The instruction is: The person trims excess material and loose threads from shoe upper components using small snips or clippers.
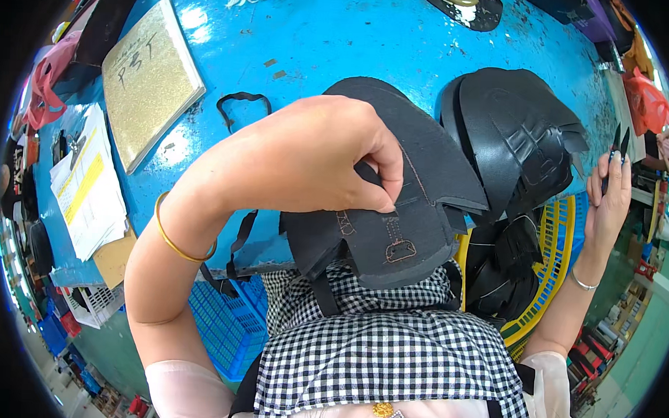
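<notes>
My left hand (344, 158) is closed, its thumb and fingers pinching part of a black stitched panel (422, 234). The panel lies at the table's near edge, partly over my lap, and shows brown stitch lines and a small stitched tab shape. My hand hides what exactly is between the fingertips. Out to the right, my right hand (609, 193) is raised and holds small black thread snips (618, 149), blades pointing up and apart. Between the hands, a stack of glossy black moulded pieces (514, 134) rests on the blue table (318, 46).
Under the stack stands a yellow basket (546, 268) with black pieces inside. A blue basket (231, 323) is below the table edge. Left lie a gold notebook (151, 77), papers (92, 193) and a black strap (242, 97). A dark cap-like thing (467, 7) sits at the back.
</notes>
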{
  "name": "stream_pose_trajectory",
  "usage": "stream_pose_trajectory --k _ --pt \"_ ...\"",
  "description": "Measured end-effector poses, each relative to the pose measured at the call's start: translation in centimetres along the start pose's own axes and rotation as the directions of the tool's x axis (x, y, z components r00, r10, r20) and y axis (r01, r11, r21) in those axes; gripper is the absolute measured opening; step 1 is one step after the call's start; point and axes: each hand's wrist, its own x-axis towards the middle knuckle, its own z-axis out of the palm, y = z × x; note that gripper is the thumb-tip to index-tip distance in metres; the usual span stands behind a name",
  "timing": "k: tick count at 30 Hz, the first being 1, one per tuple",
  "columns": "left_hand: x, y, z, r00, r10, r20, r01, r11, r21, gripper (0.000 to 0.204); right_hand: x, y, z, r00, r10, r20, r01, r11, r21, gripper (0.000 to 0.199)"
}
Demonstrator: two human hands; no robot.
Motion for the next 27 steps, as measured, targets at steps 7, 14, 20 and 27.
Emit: stream_pose_trajectory --k 7,14,20,27 --pt "0.6 -1.0 0.8 0.995 0.091 -0.051 -0.084 0.988 0.131 0.01 -3.1 -3.0 10.4 0.9 -0.12 0.42 0.224 0.953 -0.207 0.016" --pt "0.3 -0.4 1.0 0.992 0.058 -0.111 -0.03 0.971 0.238 0.014 -2.6 -3.6 16.6 0.353 -0.272 0.895 0.789 0.6 -0.129 0.017" --pt "-0.3 -1.2 0.3 0.974 0.111 -0.198 -0.036 0.937 0.348 0.017 -1.1 -4.0 16.9 0.179 -0.183 0.967 0.8 0.599 -0.034 0.015" --pt "0.1 -1.3 0.2 0.976 0.127 -0.179 -0.053 0.929 0.367 0.012 -1.4 -4.1 18.0 0.343 -0.202 0.917 0.839 0.505 -0.203 0.018"
